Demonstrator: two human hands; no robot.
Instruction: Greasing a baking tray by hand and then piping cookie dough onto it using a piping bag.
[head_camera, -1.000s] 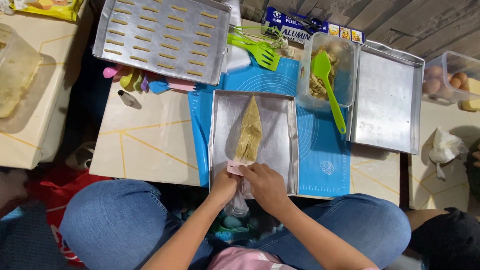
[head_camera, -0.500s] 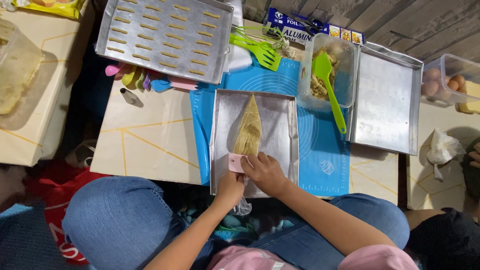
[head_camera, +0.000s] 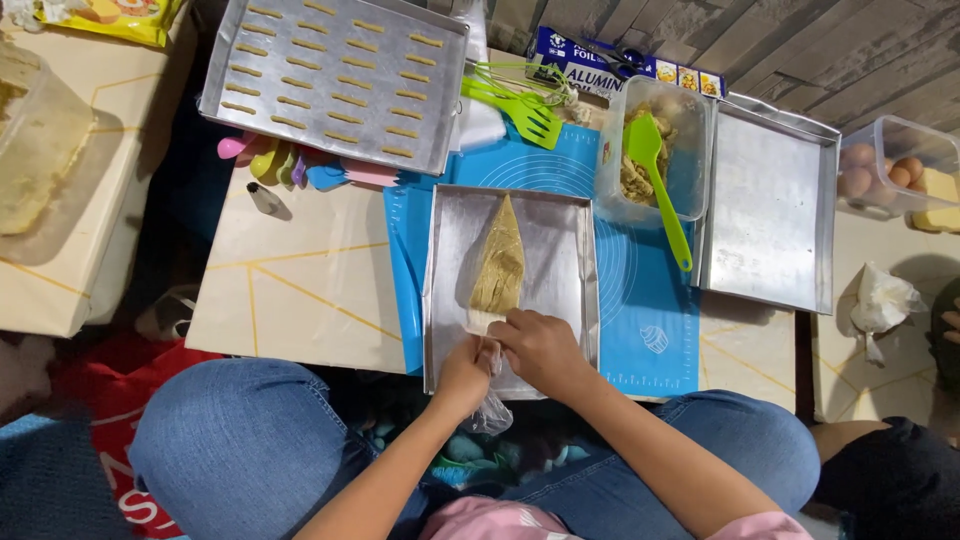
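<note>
A clear piping bag (head_camera: 500, 262) full of tan dough lies lengthwise in a metal baking tray (head_camera: 570, 250) on a blue silicone mat (head_camera: 640, 310), its tip pointing away from me. My right hand (head_camera: 545, 352) grips the bag's wide near end. My left hand (head_camera: 466, 374) pinches the loose plastic tail beside it, which hangs over the tray's near rim.
At the back left a second tray (head_camera: 440, 60) carries rows of piped dough sticks. A plastic tub of dough (head_camera: 612, 170) with a green spatula (head_camera: 655, 180), an empty tray (head_camera: 770, 210), a green whisk (head_camera: 515, 100), coloured spoons (head_camera: 290, 165), an egg box (head_camera: 895, 170) and a foil box (head_camera: 620, 65) surround the mat.
Both hands slid slightly toward me along the bag's wide end, gathering the loose plastic tail. The bag stays flat in the tray.
</note>
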